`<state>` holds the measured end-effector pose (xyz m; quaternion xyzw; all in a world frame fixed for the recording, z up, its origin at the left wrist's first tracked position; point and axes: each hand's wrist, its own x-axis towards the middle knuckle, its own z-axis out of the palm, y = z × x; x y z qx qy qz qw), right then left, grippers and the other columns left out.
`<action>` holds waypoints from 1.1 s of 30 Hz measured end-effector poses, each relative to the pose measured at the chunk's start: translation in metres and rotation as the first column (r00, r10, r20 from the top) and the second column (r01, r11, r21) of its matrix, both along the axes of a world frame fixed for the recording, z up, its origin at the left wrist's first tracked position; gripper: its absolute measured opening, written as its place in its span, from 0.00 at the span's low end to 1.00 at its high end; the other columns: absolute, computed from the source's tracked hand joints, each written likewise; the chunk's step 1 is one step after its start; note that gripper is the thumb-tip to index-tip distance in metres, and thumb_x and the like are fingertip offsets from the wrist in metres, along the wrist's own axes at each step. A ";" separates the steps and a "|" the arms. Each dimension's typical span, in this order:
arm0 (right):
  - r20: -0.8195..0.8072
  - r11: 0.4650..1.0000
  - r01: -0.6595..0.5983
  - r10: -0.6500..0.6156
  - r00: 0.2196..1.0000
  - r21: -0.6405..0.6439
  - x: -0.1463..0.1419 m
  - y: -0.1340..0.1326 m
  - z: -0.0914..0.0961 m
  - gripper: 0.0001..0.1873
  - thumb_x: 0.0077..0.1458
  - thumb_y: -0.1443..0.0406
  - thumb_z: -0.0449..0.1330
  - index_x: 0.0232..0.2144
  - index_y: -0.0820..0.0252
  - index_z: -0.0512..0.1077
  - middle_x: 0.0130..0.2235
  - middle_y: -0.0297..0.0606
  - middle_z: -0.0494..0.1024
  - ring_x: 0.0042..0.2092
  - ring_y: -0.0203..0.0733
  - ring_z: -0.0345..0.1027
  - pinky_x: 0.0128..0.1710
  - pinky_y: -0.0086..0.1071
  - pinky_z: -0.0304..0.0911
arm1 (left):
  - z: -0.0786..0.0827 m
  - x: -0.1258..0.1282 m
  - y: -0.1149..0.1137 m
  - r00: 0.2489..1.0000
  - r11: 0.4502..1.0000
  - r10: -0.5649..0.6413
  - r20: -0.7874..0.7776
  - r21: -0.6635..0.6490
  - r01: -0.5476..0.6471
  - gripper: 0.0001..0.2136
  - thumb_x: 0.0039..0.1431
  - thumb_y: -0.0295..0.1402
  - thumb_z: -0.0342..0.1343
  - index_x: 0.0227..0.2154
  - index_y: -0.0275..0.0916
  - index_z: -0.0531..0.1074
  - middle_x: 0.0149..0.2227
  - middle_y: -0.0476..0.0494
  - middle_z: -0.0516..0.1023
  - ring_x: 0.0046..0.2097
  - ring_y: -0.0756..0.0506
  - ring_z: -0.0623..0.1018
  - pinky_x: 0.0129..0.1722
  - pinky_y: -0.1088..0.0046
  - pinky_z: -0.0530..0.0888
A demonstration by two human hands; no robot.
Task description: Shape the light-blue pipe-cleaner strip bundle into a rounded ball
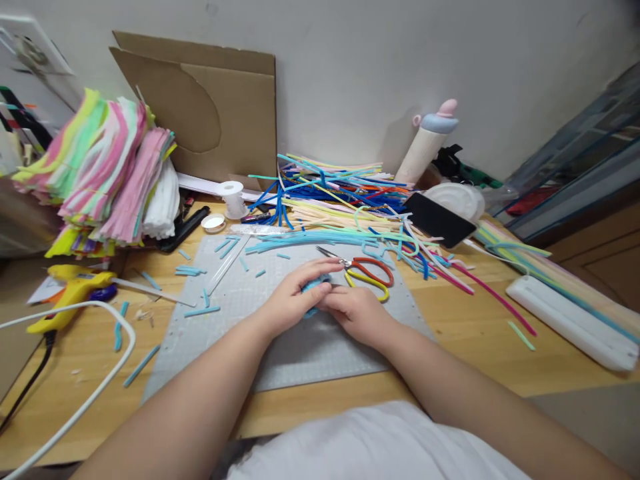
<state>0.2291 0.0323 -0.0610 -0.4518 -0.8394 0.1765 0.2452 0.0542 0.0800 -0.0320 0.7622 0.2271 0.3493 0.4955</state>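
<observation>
Over the grey cutting mat my two hands meet. My left hand is closed around a light blue fuzzy piece, which looks made of pipe cleaner and is mostly covered by the fingers. My right hand presses its closed fingers against the right side of the same piece. Just beyond the right hand lie scissors with red and yellow handles. Cut bits of light blue pipe cleaner are scattered over the mat's left side, and a bundle of long light blue pipe cleaners lies along its far edge.
A yellow hot glue gun with a white cable looping past it lies at left. Bunches of coloured pipe cleaners stand behind it. Further back are cardboard, a phone and a bottle; a white power strip sits right.
</observation>
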 end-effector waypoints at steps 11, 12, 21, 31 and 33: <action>-0.039 0.972 -0.099 0.110 0.993 0.213 -0.001 -0.017 0.024 0.15 0.58 0.70 0.52 0.46 0.64 0.72 0.48 0.44 0.76 0.50 0.44 0.66 0.52 0.39 0.61 | -0.013 0.003 0.000 0.998 0.986 0.062 0.013 -0.155 -0.059 0.14 0.62 0.39 0.48 0.37 0.36 0.76 0.43 0.40 0.78 0.49 0.42 0.74 0.54 0.65 0.66; 0.020 0.973 -0.120 0.119 0.993 0.197 -0.003 -0.018 0.026 0.16 0.59 0.68 0.52 0.48 0.64 0.71 0.50 0.45 0.75 0.53 0.46 0.65 0.54 0.41 0.59 | -0.013 0.002 0.000 0.998 0.984 0.068 0.016 -0.168 -0.064 0.15 0.62 0.38 0.47 0.38 0.36 0.76 0.43 0.40 0.78 0.49 0.42 0.74 0.54 0.65 0.66; 0.274 0.996 -0.089 0.080 0.958 0.019 -0.015 -0.032 0.033 0.22 0.63 0.62 0.49 0.58 0.60 0.63 0.58 0.43 0.69 0.60 0.46 0.58 0.65 0.51 0.41 | -0.004 -0.002 -0.006 0.991 0.959 0.125 0.039 -0.261 -0.110 0.15 0.61 0.38 0.48 0.38 0.36 0.77 0.43 0.40 0.79 0.49 0.41 0.75 0.52 0.65 0.67; 0.318 0.998 -0.069 0.069 0.946 -0.010 -0.012 -0.044 0.027 0.21 0.63 0.59 0.50 0.56 0.56 0.65 0.56 0.40 0.72 0.59 0.46 0.61 0.65 0.50 0.40 | -0.007 -0.009 -0.007 0.888 0.855 0.435 0.149 -0.376 -0.356 0.16 0.63 0.40 0.46 0.37 0.37 0.77 0.44 0.40 0.79 0.49 0.41 0.75 0.48 0.65 0.69; 0.326 0.998 -0.065 0.059 0.944 0.008 -0.013 -0.044 0.025 0.20 0.63 0.59 0.50 0.53 0.58 0.69 0.54 0.40 0.74 0.57 0.47 0.64 0.65 0.50 0.40 | -0.007 -0.009 -0.006 0.870 0.831 0.473 0.136 -0.396 -0.390 0.16 0.63 0.40 0.46 0.37 0.37 0.77 0.43 0.40 0.79 0.48 0.41 0.75 0.48 0.65 0.70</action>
